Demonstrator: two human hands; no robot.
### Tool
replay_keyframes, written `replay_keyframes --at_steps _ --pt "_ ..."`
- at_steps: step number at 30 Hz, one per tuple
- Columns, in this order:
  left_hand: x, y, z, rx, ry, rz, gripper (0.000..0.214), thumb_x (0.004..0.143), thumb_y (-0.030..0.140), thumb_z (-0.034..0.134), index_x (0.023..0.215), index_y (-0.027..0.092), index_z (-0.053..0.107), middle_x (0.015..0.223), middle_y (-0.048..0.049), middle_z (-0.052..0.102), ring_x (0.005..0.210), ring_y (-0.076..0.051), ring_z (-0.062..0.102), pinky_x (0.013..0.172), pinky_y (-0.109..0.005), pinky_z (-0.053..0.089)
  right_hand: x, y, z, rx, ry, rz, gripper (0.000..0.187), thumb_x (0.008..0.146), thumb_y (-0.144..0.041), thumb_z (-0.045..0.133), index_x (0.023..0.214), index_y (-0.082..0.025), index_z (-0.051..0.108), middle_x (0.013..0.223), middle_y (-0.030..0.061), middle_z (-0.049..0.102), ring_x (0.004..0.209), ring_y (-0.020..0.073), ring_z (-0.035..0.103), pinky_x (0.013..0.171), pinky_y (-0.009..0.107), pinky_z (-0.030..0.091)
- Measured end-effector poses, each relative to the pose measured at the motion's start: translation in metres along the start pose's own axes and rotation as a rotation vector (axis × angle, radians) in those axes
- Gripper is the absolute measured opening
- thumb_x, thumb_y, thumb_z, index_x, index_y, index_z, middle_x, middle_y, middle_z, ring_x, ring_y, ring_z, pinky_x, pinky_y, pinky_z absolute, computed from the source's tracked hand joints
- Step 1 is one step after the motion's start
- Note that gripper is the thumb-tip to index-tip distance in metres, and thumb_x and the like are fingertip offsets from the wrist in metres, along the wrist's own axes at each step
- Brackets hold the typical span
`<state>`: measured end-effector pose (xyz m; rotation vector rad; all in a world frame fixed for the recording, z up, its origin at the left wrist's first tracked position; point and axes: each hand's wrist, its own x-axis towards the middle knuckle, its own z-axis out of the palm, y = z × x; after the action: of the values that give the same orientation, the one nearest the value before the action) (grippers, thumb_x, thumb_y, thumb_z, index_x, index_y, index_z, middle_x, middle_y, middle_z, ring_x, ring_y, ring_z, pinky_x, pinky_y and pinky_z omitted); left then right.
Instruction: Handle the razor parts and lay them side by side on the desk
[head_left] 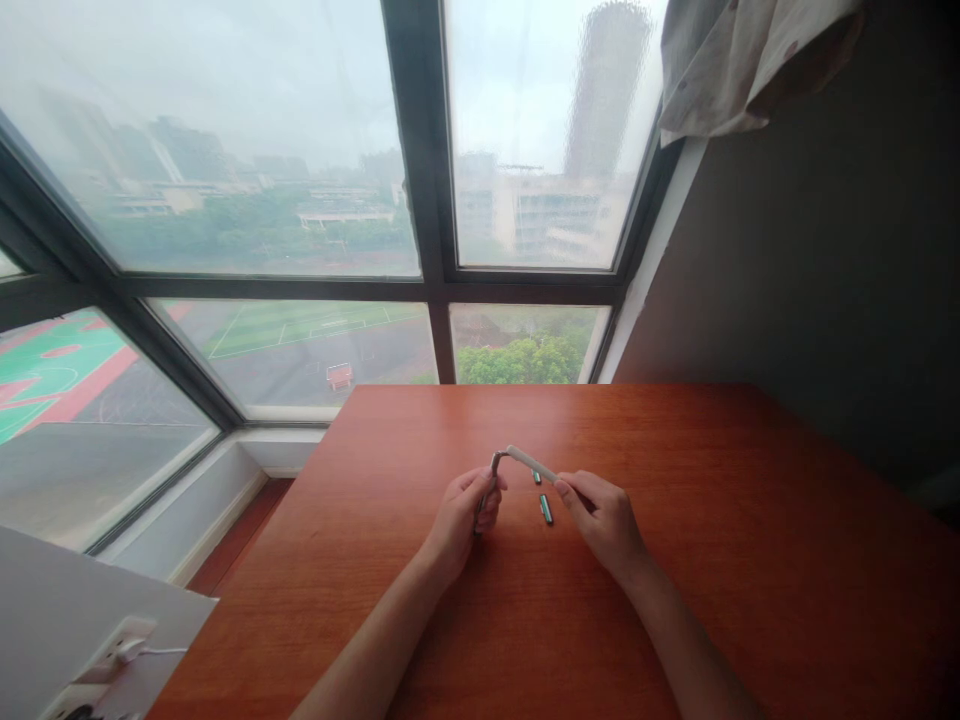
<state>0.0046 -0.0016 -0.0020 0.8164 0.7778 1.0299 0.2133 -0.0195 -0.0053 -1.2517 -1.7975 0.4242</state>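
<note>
Upright in my left hand [459, 515] is a slim, shiny metal handle [496, 461] with a bent neck, which looks like a razor handle; my fingers are wrapped round its lower part. My right hand [602, 518] pinches the near end of a pale grey stick [531, 462]. That stick slants up to the left, and its far end meets the top of the metal handle; whether the two are joined I cannot tell. Between my hands, a small green and dark piece [546, 510], like a razor cartridge, lies on the table. A similar piece [536, 478] lies just behind it, partly hidden by the stick.
The reddish-brown wooden table [360, 600] extends to the window frame [431, 290] at the back. A dark wall [750, 280] stands on the right, with a hanging cloth [750, 70] above. At the lower left is a wall socket [120, 645] with a white plug.
</note>
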Motion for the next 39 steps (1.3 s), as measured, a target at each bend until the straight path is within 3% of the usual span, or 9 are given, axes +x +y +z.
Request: replay_keyframes --at_steps 25,39 --pt "0.0006 -0.0011 0.0016 -0.063 0.004 -0.045 0.034 0.075 0.046 0.065 0.076 0.014 0.055 0.053 0.0073 0.035 0.042 -0.003 0.024 0.041 -0.017 0.012 0.0003 -0.0041 -0.0004 -0.081 0.042 0.02 0.033 0.094 -0.037 0.044 0.085 -0.018 0.069 0.067 0.0037 0.061 0.061 0.0158 0.055 0.058 0.025 0.039" --pt "0.0006 -0.0017 0.0018 -0.014 0.007 -0.037 0.035 0.075 0.047 0.065 0.076 0.013 0.057 0.052 0.0069 0.036 0.041 -0.003 0.024 0.041 -0.018 0.012 0.0005 -0.0065 -0.0005 0.017 0.04 0.033 0.033 0.093 -0.038 0.046 0.083 -0.017 0.069 0.068 0.0039 0.063 0.061 0.0165 0.057 0.056 0.025 0.041"
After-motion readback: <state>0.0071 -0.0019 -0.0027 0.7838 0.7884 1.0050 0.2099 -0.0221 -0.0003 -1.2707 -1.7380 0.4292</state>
